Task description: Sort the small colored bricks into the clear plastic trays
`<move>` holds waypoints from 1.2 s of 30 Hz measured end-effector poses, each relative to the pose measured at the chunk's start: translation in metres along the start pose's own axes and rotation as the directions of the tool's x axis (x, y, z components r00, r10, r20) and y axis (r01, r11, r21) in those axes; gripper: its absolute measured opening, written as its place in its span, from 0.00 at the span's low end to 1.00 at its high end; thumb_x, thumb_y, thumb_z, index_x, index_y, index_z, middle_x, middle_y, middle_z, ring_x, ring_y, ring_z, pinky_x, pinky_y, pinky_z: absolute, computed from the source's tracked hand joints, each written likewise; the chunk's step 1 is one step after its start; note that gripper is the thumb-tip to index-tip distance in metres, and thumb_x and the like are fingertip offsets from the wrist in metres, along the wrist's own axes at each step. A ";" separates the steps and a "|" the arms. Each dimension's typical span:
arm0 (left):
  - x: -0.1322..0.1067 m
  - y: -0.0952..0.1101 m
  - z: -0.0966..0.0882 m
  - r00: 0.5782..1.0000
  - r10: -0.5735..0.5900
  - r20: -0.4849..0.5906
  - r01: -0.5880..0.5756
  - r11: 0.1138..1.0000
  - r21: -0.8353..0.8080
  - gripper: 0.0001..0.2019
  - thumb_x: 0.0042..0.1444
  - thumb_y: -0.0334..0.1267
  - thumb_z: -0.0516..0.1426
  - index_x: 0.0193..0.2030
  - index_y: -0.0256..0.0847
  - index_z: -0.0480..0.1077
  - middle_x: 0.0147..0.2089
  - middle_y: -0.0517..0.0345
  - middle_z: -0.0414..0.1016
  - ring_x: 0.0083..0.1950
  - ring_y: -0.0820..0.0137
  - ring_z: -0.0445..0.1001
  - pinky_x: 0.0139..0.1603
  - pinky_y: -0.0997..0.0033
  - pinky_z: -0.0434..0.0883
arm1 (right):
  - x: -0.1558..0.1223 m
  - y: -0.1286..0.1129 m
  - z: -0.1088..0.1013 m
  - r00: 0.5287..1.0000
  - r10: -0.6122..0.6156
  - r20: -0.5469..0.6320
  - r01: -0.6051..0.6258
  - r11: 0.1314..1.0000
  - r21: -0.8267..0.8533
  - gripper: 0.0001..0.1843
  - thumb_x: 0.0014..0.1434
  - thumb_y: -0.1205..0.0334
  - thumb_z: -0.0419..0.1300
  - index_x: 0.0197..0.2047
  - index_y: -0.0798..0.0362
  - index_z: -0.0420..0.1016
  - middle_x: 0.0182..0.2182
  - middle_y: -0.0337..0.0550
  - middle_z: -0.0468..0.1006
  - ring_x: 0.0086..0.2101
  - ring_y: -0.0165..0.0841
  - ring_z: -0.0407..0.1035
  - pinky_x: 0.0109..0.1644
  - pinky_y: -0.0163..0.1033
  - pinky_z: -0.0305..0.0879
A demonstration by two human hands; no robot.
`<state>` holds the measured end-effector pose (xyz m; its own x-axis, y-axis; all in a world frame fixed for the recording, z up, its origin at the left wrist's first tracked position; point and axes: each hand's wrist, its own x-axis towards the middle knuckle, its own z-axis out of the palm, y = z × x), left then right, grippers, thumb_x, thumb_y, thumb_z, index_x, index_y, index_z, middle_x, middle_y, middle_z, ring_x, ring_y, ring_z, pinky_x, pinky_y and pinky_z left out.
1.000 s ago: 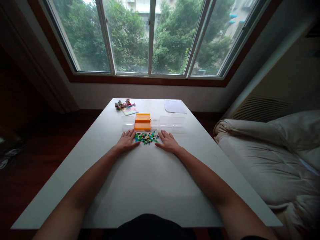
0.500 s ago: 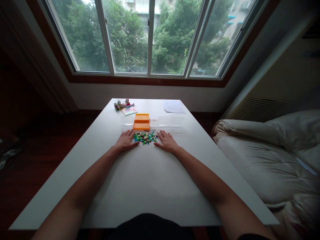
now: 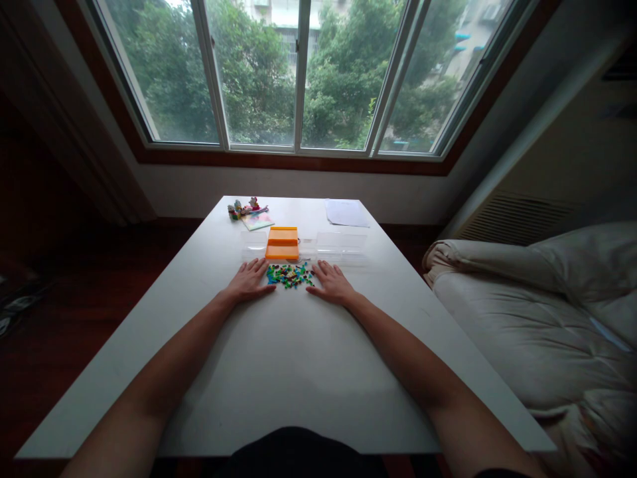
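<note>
A pile of small building bricks (image 3: 289, 275) in green, blue, dark and pale colours is spread on the white table (image 3: 298, 358). My left hand (image 3: 247, 281) lies flat at the pile's left edge, thumb pointing inward, holding nothing. On the opposite side my right hand (image 3: 332, 283) rests palm down with fingers stretched out, also holding nothing. Just beyond the pile stands an orange box (image 3: 283, 243), opened out in two halves. Clear plastic trays flank it: one left tray (image 3: 253, 244) and a wider right tray (image 3: 341, 243).
Small colourful figures (image 3: 243, 209) stand at the far left corner of the table, by a printed booklet (image 3: 257, 221). White paper sheets (image 3: 347, 213) lie at the far right. A cream sofa (image 3: 522, 312) is beside the table on the right, and a window (image 3: 298, 79) is ahead.
My left hand has shifted very slightly left, its thumb a little farther from the bricks. My right hand and the objects on the table look the same.
</note>
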<state>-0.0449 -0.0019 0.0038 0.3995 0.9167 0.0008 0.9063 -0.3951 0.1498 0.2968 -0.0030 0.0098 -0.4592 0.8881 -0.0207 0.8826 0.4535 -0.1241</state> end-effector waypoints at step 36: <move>-0.002 0.006 -0.005 1.000 -0.019 0.000 0.019 1.000 -0.024 0.46 0.57 0.72 0.46 0.76 0.49 0.45 0.79 0.51 0.40 0.78 0.51 0.38 0.75 0.47 0.38 | -0.001 -0.004 -0.005 1.000 0.015 -0.007 -0.015 1.000 -0.005 0.52 0.60 0.23 0.41 0.76 0.49 0.46 0.74 0.49 0.41 0.72 0.44 0.36 0.74 0.51 0.32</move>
<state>-0.0411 -0.0059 0.0095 0.3822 0.9241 -0.0016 0.9102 -0.3762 0.1732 0.2947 -0.0054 0.0150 -0.4450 0.8954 -0.0152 0.8900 0.4403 -0.1184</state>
